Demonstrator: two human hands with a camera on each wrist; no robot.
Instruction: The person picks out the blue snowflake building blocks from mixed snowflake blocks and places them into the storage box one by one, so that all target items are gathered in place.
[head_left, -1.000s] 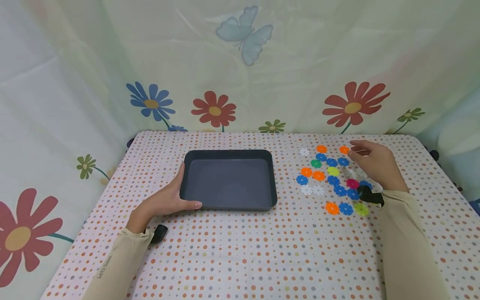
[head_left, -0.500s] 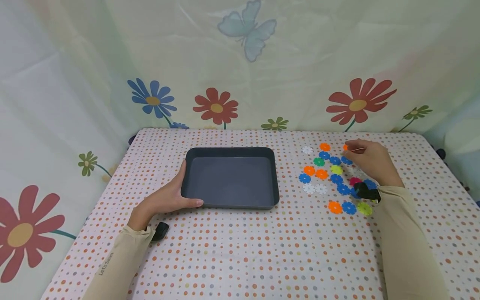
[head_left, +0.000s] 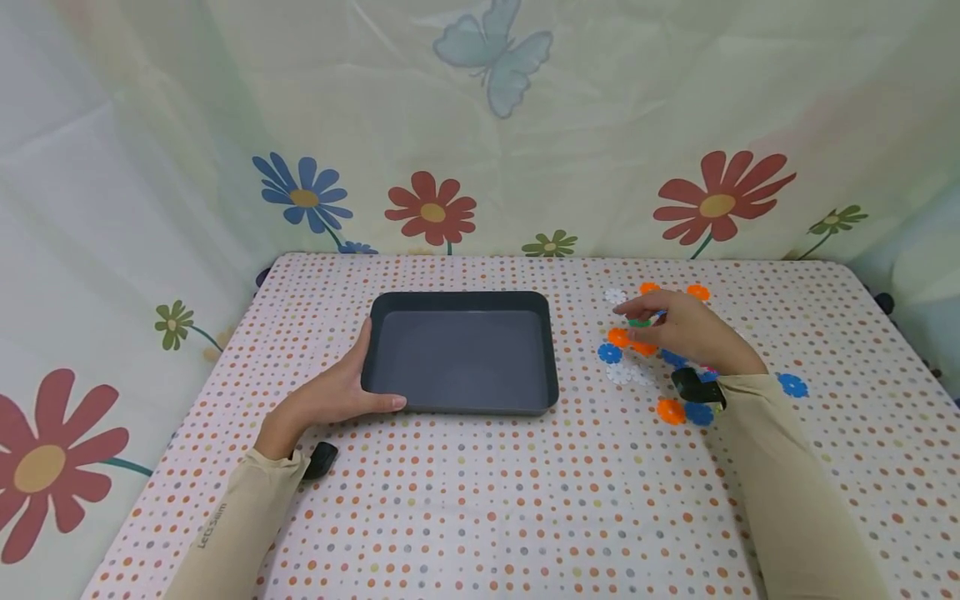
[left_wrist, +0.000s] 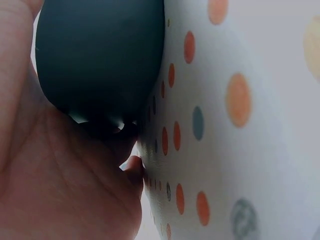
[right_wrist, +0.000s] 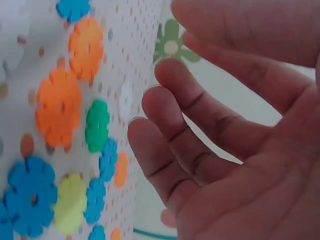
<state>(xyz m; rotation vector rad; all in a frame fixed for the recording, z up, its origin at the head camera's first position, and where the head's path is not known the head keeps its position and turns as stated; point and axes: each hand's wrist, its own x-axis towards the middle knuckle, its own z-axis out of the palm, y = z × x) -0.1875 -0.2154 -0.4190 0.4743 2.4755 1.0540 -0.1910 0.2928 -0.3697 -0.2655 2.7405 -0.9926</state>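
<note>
Fingers of the right hand (head_left: 693, 333) curve loosely, holding nothing, above flower discs (right_wrist: 52, 107) outside the tray (head_left: 461, 358) at three o'clock — left hand (head_left: 330, 402) grips it around eight; a low sweep might scatter discs.

Left hand (head_left: 339, 395) on tray (head_left: 459, 358), right hand (head_left: 693, 332) over discs (head_left: 670, 411)

I have the left hand holding the tray's near left corner. Right hand is over the flower-shaped discs, hiding some; one blue disc (head_left: 792, 384) lies apart, right of the sleeve (head_left: 791, 475). Spotted cloth (head_left: 480, 492) beneath; printed curtain (head_left: 600, 117) behind.
</note>
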